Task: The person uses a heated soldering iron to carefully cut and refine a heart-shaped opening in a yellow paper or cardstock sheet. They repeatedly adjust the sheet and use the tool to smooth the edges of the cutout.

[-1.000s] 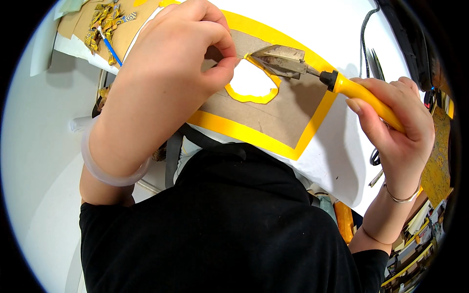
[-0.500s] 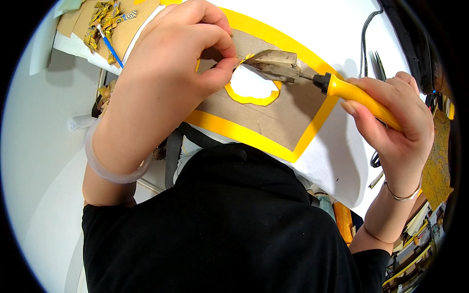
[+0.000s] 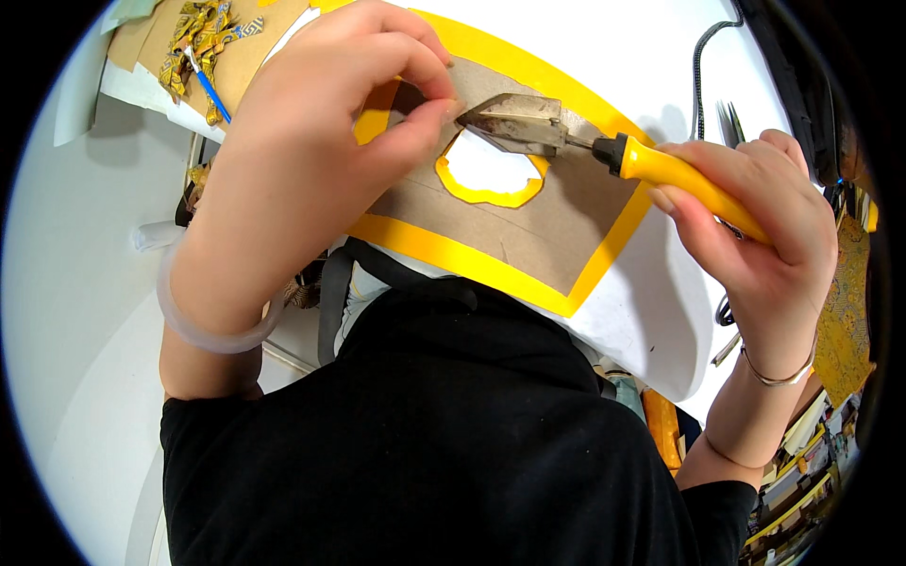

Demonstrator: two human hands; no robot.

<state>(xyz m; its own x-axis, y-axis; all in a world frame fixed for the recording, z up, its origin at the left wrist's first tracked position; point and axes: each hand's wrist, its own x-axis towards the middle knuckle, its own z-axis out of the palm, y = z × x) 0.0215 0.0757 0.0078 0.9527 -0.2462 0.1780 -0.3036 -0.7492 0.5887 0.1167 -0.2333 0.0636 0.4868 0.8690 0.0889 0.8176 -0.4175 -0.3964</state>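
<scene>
You have one brown card sheet (image 3: 528, 226) with a yellow border and one yellow-rimmed cutout (image 3: 486, 170) lying on the white counter (image 3: 651, 57). Your left hand (image 3: 321, 141) pinches the tape edge at the cutout, and your right hand (image 3: 755, 226) has its grip closed on one yellow-handled iron (image 3: 585, 141), whose flat tip touches the rim. Your left hand hides the sheet's left part; one blue brush (image 3: 203, 80) lies well apart.

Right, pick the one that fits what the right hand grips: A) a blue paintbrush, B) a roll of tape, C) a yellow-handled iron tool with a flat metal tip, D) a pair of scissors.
C: the right hand grips the yellow-handled tool, its flat metal tip at the yellow-edged cut-out in the brown card.
</scene>
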